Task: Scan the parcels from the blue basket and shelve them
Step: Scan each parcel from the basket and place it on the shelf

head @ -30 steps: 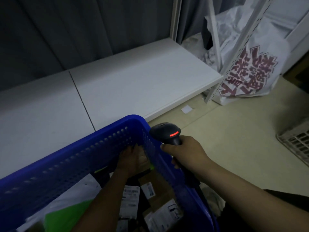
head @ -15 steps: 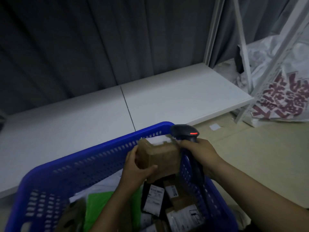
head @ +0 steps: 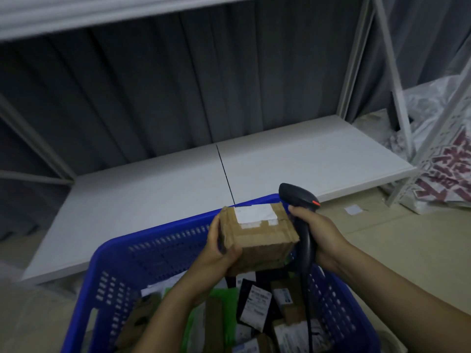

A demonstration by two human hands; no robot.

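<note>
My left hand (head: 219, 250) grips a small brown cardboard parcel (head: 262, 240) with a white label on top, held above the far rim of the blue basket (head: 122, 271). Right beside the parcel, my right hand (head: 318, 233) holds a black barcode scanner (head: 298, 197) with a red light; its cable hangs down into the basket. Several more parcels (head: 254, 307), brown boxes, black and green bags with labels, lie inside the basket. Beyond the basket stretches the low white shelf (head: 158, 194), bare of parcels.
Grey curtain hangs behind the shelf. White perforated uprights (head: 397, 80) stand at the right, with a white plastic bag with red print (head: 448, 174) behind them. A small white paper scrap (head: 353, 209) lies on the beige floor. An upper shelf edge (head: 102, 14) runs overhead.
My left hand reached into the basket, took hold of the brown parcel and lifted it above the rim. The scanner hand stayed beside it. My view tilted upward toward the shelf.
</note>
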